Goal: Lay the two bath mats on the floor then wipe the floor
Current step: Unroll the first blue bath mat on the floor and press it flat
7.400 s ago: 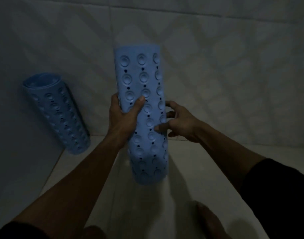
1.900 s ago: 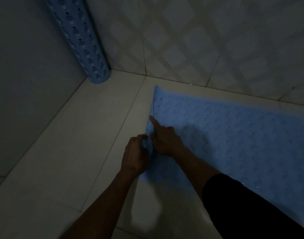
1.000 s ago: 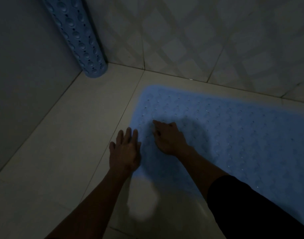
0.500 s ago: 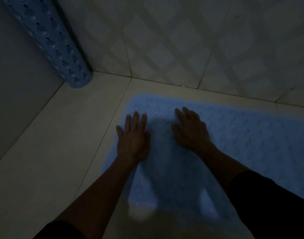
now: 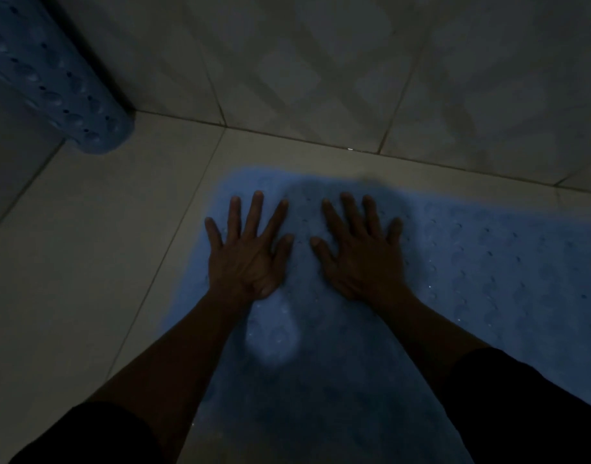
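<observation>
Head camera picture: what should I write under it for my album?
Both hands, left hand and right hand, press a blue bath mat flat.

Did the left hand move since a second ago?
Yes. The left hand slid from the bare floor onto the flat mat, toward the back wall.

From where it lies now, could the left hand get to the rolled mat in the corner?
Probably yes. The left hand lies flat on the spread mat, holding nothing, and only bare floor lies between it and the rolled mat.

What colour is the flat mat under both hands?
Light blue flat mat, seen in the head view.
</observation>
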